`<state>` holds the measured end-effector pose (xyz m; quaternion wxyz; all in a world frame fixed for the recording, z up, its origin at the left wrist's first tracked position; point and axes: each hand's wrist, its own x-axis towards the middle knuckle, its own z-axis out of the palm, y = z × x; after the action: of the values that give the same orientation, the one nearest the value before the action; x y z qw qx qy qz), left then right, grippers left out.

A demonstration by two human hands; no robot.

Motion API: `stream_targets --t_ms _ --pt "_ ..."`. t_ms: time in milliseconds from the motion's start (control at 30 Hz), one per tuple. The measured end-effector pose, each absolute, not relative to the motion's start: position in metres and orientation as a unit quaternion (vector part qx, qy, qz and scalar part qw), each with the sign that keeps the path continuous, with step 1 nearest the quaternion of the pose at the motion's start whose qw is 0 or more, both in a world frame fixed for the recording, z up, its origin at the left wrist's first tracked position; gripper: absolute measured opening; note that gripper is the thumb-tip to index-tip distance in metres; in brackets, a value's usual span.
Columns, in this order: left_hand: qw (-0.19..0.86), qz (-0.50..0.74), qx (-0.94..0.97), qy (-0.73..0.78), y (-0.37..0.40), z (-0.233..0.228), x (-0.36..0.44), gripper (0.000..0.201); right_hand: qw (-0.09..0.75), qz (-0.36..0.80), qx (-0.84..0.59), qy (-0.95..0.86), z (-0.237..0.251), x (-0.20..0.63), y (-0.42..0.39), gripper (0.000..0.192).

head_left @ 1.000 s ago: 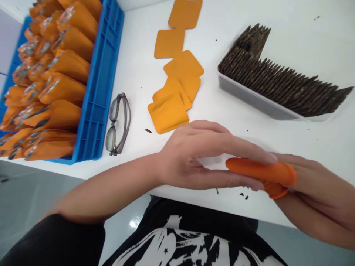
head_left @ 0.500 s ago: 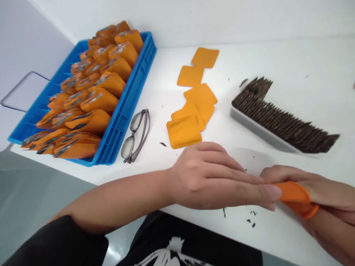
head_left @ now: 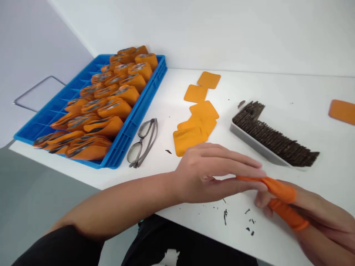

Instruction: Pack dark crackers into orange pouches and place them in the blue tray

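Note:
My left hand (head_left: pixel 212 175) reaches across the table, its fingers and thumb closed on a thin orange edge (head_left: pixel 244 178). This looks like an orange pouch seen edge-on, mostly hidden by the fingers. My right hand (head_left: pixel 294 207) meets the left fingertips from the right. It wears orange finger covers (head_left: pixel 287 190) on a finger and the thumb, with a gap between them. Beyond the hands is a pale tray (head_left: pixel 253 144) packed with thin dark brown pieces (head_left: pixel 273 135) on edge. Flat orange pouches (head_left: pixel 188 140) lie overlapping near my left hand.
A blue crate (head_left: pixel 118 153) at the left holds rows of filled orange pouches (head_left: pixel 116 107). Folded glasses (head_left: pixel 142 142) lie beside it. Dark crumbs (head_left: pixel 249 231) are scattered near the table edge. Another orange piece (head_left: pixel 344 111) lies at the far right.
The camera view has shifted, bringing the orange piece at the far right into sight. My left fingers have parted from the thumb around the orange edge; the right finger and thumb show more spread.

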<state>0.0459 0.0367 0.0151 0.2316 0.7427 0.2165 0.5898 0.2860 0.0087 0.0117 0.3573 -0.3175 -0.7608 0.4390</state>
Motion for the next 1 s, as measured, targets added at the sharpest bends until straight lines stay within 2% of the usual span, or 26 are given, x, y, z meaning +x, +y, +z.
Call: stream_targets --t_ms 133,300,733,1000 --pt "0.292 0.564 0.737 0.232 0.036 0.02 0.044 0.021 0.379 0.464 -0.25 -0.76 0.008 0.28 0.006 0.067" --pt "0.308 0.534 0.757 0.217 0.04 0.018 0.044 0.028 0.376 0.46 -0.271 -0.757 0.01 0.279 0.003 0.08" --pt "0.307 0.503 0.783 0.201 0.035 0.014 0.043 0.029 0.308 0.495 -0.207 -0.786 0.012 0.27 0.007 0.078" --pt "0.355 0.48 0.782 0.178 0.037 0.01 0.045 0.028 0.227 0.458 -0.24 -0.825 0.015 0.277 0.003 0.061"
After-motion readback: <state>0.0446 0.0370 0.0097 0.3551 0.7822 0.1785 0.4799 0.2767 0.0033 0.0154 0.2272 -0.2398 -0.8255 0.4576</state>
